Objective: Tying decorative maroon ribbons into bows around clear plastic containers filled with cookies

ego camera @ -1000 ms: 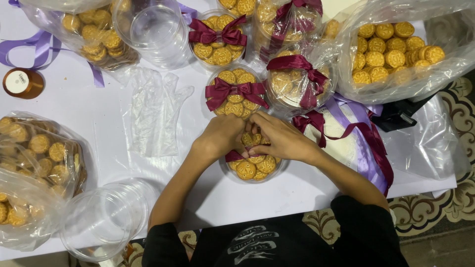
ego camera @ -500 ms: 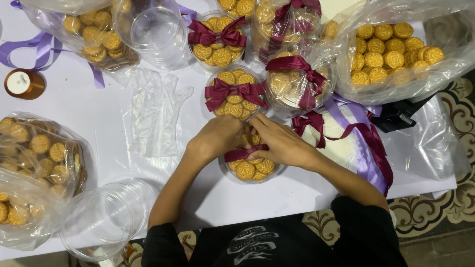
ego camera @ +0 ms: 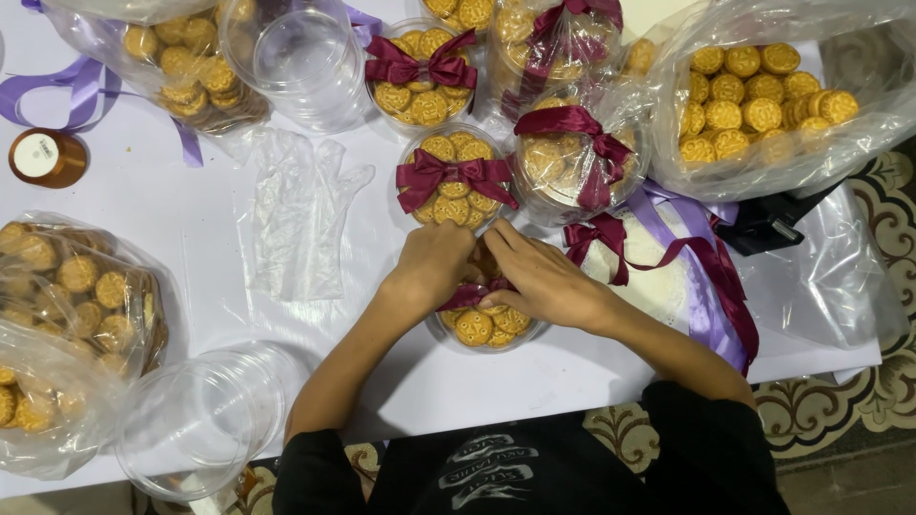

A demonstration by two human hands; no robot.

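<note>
Item in hand: one round clear plastic tub of golden embossed biscuits [ego camera: 489, 324], set on the white table covering [ego camera: 210, 219] at the near edge, directly before the person. The left hand [ego camera: 434, 267] and the right hand [ego camera: 539, 281] are laid together over its lid, fingers pinched on a maroon satin ribbon [ego camera: 465, 296] that crosses the tub; no finished bow is seen on it. Judged complete: four like tubs with tied maroon bows [ego camera: 456, 178], ranged just beyond. Judged outstanding: loose biscuits in clear plastic bags at left [ego camera: 67, 315] and at far right [ego camera: 763, 95]; empty clear tubs [ego camera: 196, 420] near left. Also present: a crumpled clear disposable glove [ego camera: 301, 210], lilac ribbon [ego camera: 57, 86], a brown ribbon spool [ego camera: 43, 157]. Surroundings: patterned carpet [ego camera: 859, 401] visible beyond the table edge.
</note>
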